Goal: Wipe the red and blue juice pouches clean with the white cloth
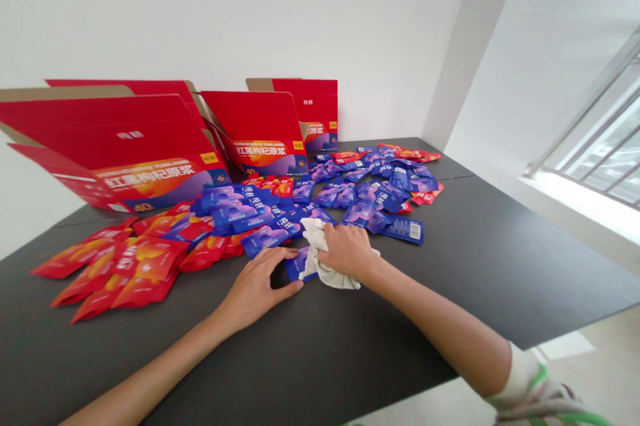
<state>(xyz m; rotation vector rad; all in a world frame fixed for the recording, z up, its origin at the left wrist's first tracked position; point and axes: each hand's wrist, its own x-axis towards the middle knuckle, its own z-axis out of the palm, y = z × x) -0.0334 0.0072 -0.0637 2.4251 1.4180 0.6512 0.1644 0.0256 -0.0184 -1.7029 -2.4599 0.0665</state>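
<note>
A blue pouch (296, 268) lies flat on the dark table, partly covered by a white cloth (337, 278). My right hand (347, 251) is closed around the cloth and presses it onto the pouch's right side. With thumb and index finger at the pouch's left edges, my left hand (257, 285) holds it against the table. Just behind my hands are heaped blue pouches (273, 233), some overlapping red ones. To the left, red pouches (145, 266) lie fanned in an overlapping pile.
Several open red cartons stand along the wall, including a large one (150, 153) at left and a smaller one (260, 133) in the middle. More mixed pouches (380, 193) spread toward the back right. The black table (500, 253) ends near a railing (595, 106).
</note>
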